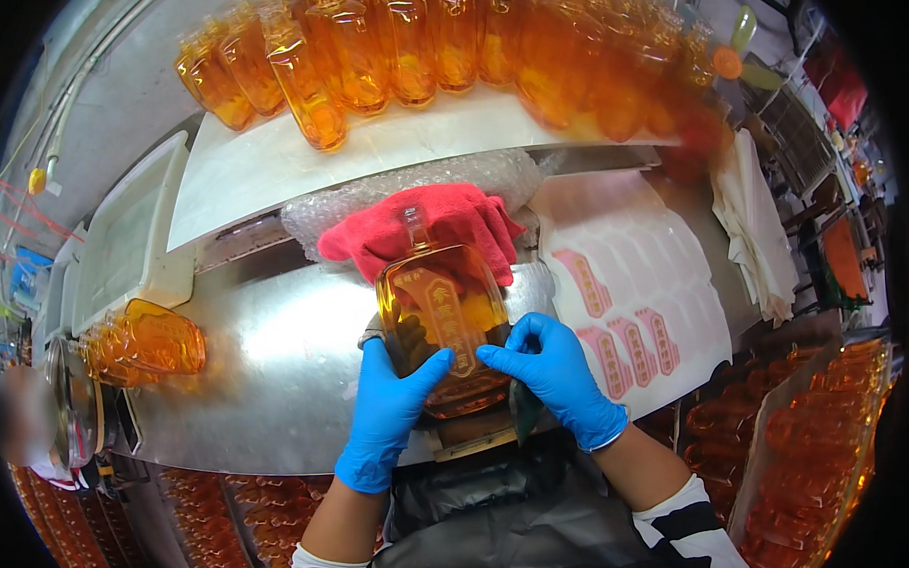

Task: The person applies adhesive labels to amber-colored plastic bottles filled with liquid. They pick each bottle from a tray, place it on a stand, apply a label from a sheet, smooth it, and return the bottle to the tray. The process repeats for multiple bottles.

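A flat glass bottle point(387, 298) of amber liquid leans back on a crumpled red cloth point(358, 237), its neck pointing away from me. On its front sits a tall label point(443, 302) with pale edging. My left hand point(387, 402), in a blue glove, grips the bottle's left side with its thumb across the lower front. Gloved in blue too, my right hand point(558, 376) is closed at the lower right side, its thumb tip by the label's edge. Its other fingertips are partly hidden. Something dark green point(524, 410) hangs below that hand.
Bubble wrap point(317, 214) lies behind the red cloth. Amber bottles point(352, 62) crowd a white board point(260, 171) at the back. A label sheet point(691, 321) lies at the right. More bottles point(161, 339) and a pale tray point(178, 264) are left; filled crates point(811, 452) stand below.
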{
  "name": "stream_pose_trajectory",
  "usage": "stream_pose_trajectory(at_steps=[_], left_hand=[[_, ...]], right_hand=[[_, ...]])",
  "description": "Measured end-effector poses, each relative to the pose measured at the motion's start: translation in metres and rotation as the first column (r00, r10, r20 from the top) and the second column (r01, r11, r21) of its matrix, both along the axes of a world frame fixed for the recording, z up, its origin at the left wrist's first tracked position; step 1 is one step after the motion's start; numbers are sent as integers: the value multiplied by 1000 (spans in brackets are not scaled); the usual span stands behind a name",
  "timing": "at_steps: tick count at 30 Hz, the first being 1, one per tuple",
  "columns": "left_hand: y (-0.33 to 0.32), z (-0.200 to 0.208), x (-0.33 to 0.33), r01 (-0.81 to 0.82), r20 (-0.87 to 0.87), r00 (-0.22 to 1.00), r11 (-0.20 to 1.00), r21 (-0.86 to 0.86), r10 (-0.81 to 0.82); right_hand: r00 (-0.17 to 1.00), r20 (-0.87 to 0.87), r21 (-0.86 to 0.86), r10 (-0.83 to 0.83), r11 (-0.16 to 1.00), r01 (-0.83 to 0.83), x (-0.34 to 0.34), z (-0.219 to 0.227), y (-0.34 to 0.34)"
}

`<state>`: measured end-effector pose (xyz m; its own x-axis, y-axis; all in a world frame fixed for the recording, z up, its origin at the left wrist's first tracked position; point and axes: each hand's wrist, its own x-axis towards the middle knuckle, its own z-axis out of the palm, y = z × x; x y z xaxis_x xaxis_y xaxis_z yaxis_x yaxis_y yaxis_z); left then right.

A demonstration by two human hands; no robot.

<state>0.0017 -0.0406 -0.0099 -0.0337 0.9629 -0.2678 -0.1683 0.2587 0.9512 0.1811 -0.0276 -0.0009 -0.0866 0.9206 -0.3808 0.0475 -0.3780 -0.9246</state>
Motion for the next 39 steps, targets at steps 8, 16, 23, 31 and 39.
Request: stream_pose_trajectory(at_steps=[8, 16, 23, 31, 39], left_hand=[[1, 4, 0, 7, -8, 1000, 1000, -12, -7], [2, 0, -3, 6, 26, 1000, 1000, -13, -6], [-10, -6, -2, 57, -130, 990, 995, 77, -46], [-7, -1, -2, 101, -156, 983, 994, 41, -94], [73, 14, -41, 264, 589, 802, 943, -200, -100]], right_hand=[[999, 26, 0, 29, 1000, -29, 1, 1, 1], [740, -554, -450, -382, 885, 120, 47, -27, 28], [976, -68, 392, 209, 905, -167, -12, 37, 26], [783, 584, 808, -214, 58, -586, -31, 48, 129], [810, 508, 721, 294, 369, -586, 32, 14, -18]])
